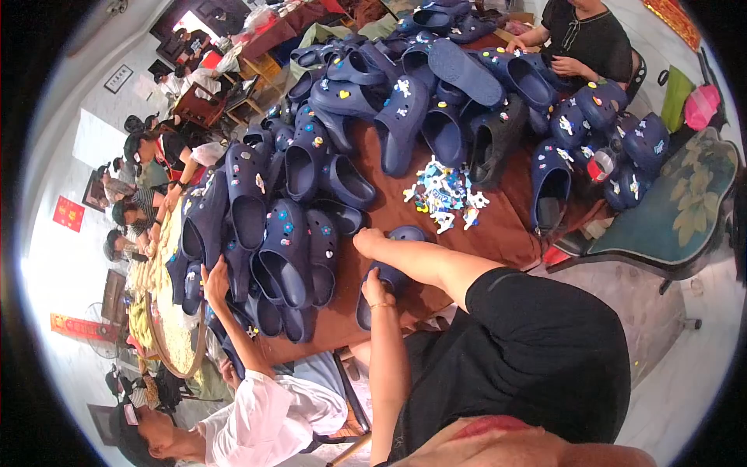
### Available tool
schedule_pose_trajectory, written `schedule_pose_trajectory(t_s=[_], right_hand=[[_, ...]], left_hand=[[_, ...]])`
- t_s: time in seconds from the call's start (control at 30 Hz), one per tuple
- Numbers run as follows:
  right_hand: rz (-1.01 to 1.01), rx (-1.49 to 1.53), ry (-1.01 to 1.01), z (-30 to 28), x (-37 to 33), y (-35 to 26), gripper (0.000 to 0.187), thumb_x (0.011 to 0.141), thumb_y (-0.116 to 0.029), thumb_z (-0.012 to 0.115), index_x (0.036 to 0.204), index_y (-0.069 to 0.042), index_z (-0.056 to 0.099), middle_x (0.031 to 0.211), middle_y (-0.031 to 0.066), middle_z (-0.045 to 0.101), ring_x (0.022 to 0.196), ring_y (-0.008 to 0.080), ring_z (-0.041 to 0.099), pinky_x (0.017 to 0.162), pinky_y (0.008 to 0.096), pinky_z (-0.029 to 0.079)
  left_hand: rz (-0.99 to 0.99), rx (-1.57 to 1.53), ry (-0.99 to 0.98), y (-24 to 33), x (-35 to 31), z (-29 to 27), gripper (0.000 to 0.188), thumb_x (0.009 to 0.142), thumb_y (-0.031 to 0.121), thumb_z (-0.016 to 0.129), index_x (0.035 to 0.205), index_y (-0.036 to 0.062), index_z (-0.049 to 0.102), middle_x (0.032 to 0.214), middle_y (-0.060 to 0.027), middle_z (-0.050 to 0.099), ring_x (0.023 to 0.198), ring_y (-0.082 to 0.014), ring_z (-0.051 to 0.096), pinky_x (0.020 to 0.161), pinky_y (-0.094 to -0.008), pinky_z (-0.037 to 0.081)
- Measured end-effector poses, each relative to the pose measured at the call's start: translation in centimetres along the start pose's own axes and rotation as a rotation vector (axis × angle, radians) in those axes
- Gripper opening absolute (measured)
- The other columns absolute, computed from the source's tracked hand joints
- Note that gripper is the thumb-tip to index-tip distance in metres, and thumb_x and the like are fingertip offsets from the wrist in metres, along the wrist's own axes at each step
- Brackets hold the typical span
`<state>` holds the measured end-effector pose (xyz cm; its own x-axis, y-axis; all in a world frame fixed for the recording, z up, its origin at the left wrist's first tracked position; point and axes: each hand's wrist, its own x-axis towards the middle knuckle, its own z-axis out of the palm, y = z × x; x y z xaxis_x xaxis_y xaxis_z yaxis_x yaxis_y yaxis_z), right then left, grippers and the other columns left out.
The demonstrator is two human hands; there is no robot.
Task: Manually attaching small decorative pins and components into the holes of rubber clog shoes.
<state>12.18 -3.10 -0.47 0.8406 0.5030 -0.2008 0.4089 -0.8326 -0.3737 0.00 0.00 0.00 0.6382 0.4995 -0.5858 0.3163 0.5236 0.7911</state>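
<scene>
Navy clog (396, 279) at near edge of table, on brown cloth (506, 222). Left hand (377, 289) closed on it; right hand (366, 243) just beside its upper part, fingers hidden, grip can't be told. Charm pile (443, 194) mid-cloth, heaped clogs (342, 101) behind and left. Green patterned chair (661, 222) right; person in white shirt (268, 412) left; round tray (175, 319) beyond; pale walls, more people in background.

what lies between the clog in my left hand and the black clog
The head view shows a heap of small charms, mostly white and blue, between the held clog and the black clog.
</scene>
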Motion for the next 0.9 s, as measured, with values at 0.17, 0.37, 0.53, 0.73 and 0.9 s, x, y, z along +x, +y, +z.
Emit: schedule_pose_trajectory(t_s=[0.17, 0.37, 0.53, 0.73, 0.9], right_hand=[[-0.036, 0.024, 0.123, -2.5, -0.1, 1.6, 0.018, 0.068, -0.013, 0.054, 0.077, -0.004, 0.067, 0.080, 0.0140, 0.065, 0.072, 0.0269, 0.063, 0.062, 0.0401, 0.051], [-0.111, 0.736, -0.405, -4.1, -0.6, 2.8, 0.016, 0.067, -0.008, 0.068, 0.082, -0.002, 0.067, 0.064, 0.0056, 0.062, 0.057, 0.0121, 0.059, 0.051, 0.0243, 0.048], [-0.241, 0.388, -0.420, -4.0, -1.8, 1.1, 0.007, 0.063, -0.006, 0.067, 0.070, -0.005, 0.067, 0.062, 0.0055, 0.063, 0.054, 0.0130, 0.058, 0.049, 0.0264, 0.046], [-0.385, -0.010, -0.383, -2.9, -0.9, 2.4, 0.011, 0.056, -0.015, 0.073, 0.063, -0.009, 0.068, 0.065, 0.0081, 0.065, 0.062, 0.0195, 0.062, 0.058, 0.0333, 0.048], [-0.165, -0.180, -0.359, -3.9, -2.4, 0.1, 0.052, 0.054, -0.043, 0.077, 0.093, -0.011, 0.063, 0.109, 0.0104, 0.058, 0.105, 0.0289, 0.051, 0.084, 0.0439, 0.041]], left_hand=[[0.067, -0.018, 0.015, -0.5, 0.2, 1.2, 0.019, 0.075, 0.016, 0.062, 0.074, 0.0085, 0.045, 0.051, 0.0005, 0.042, 0.036, -0.0093, 0.036, 0.033, -0.0246, 0.025], [0.024, -0.062, -0.054, 0.3, -0.7, -0.6, 0.025, 0.079, 0.013, 0.063, 0.069, 0.0092, 0.041, 0.057, 0.0018, 0.041, 0.038, -0.0087, 0.035, 0.033, -0.0261, 0.025], [0.040, -0.076, -0.079, 0.6, -0.8, -1.1, 0.024, 0.080, 0.015, 0.063, 0.069, 0.0082, 0.042, 0.057, 0.0001, 0.044, 0.036, -0.0095, 0.036, 0.033, -0.0247, 0.026], [0.012, -0.046, -0.167, 0.1, -2.0, -0.5, 0.020, 0.079, 0.018, 0.063, 0.068, 0.0099, 0.049, 0.058, 0.0026, 0.046, 0.043, -0.0074, 0.042, 0.036, -0.0237, 0.029], [0.029, -0.125, -0.173, 0.2, -2.2, -1.2, 0.017, 0.081, 0.018, 0.062, 0.069, 0.0097, 0.055, 0.051, 0.0053, 0.040, 0.035, -0.0061, 0.034, 0.033, -0.0231, 0.022]])
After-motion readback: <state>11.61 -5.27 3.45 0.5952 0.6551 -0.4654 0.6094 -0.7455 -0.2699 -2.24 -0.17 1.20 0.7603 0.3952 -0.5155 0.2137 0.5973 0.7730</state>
